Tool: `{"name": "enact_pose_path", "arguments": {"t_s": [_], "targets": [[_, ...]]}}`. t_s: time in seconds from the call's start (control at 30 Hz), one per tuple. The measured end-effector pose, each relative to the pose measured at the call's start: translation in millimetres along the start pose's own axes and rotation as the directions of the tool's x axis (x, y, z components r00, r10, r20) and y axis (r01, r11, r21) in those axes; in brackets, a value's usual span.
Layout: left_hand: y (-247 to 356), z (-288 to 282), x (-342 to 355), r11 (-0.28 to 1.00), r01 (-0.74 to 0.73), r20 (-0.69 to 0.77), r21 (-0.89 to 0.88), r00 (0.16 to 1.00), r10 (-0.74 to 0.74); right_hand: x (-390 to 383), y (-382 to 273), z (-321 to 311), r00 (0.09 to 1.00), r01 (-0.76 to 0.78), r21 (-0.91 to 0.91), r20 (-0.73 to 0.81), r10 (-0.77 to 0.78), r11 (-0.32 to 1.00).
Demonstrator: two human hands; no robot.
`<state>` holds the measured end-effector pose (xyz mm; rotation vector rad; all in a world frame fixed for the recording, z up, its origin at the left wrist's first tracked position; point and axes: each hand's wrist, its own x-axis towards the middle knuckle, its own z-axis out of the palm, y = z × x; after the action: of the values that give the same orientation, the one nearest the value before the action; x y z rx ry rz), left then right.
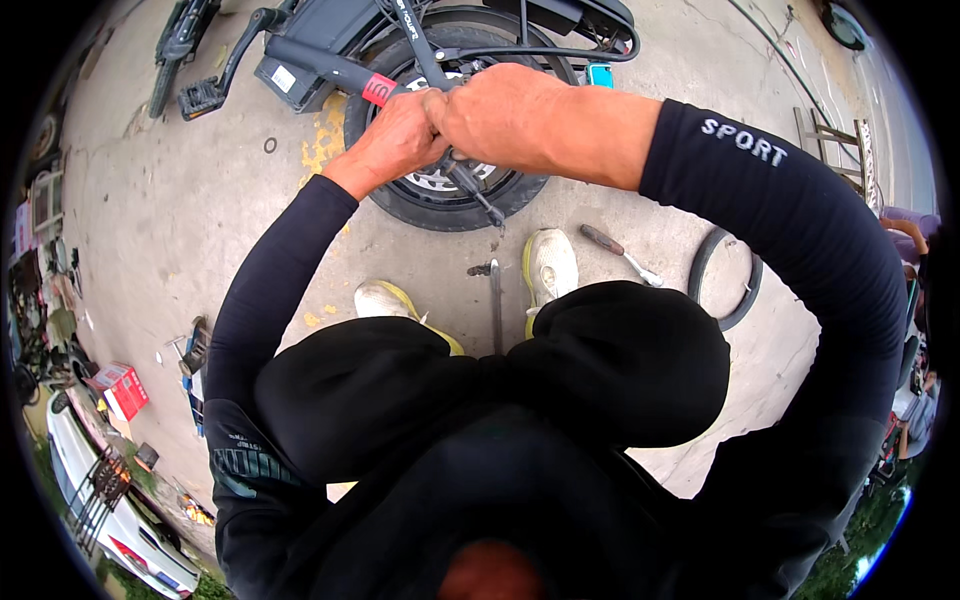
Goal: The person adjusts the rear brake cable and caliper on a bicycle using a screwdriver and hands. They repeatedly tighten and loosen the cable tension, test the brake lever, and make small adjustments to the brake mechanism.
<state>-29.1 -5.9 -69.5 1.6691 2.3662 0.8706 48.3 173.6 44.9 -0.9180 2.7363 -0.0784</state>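
Concrete floor (180, 200) at upper centre carries a small wheel (440, 195), where left hand (395, 140) and right hand (505, 115) close together around a tool at its hub, apparently working the axle fastening; steady, continued turning seems required.

Left hand (395, 140) and right hand (500, 115) pressed together, closed over the hub of a small wheel (450, 195) at twelve o'clock, screwdriver (618, 252) laid on concrete at two o'clock, loose tyre (722, 285) noted beside it.
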Motion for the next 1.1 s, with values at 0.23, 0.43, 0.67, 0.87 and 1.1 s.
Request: {"name": "enact_pose_path", "arguments": {"t_s": [0.23,0.43,0.67,0.87,1.1], "targets": [[12,-5,10,0.99,0.117,0.052,-0.075,0.992,-0.113,1,23,-15,0.912,0.392,-0.611,0.164,-0.375,0.687],[-6,1,6,0.999,-0.039,-0.019,-0.011,0.999,0.038,-2,20,-5,0.859,0.309,-0.678,-0.103,-0.502,0.667],[-1,4,1,0.994,0.107,0.02,-0.015,0.994,-0.107,7,13,1,0.917,0.318,-0.346,-0.125,-0.379,0.883],[-7,9,-3,0.995,0.097,0.064,0.025,0.993,-0.099,5,9,-1,0.907,0.346,-0.275,-0.147,-0.395,0.897],[14,2,7,0.985,0.097,-0.045,-0.145,0.994,-0.104,3,18,2,0.86,0.404,-0.302,-0.195,-0.471,0.863]]}}
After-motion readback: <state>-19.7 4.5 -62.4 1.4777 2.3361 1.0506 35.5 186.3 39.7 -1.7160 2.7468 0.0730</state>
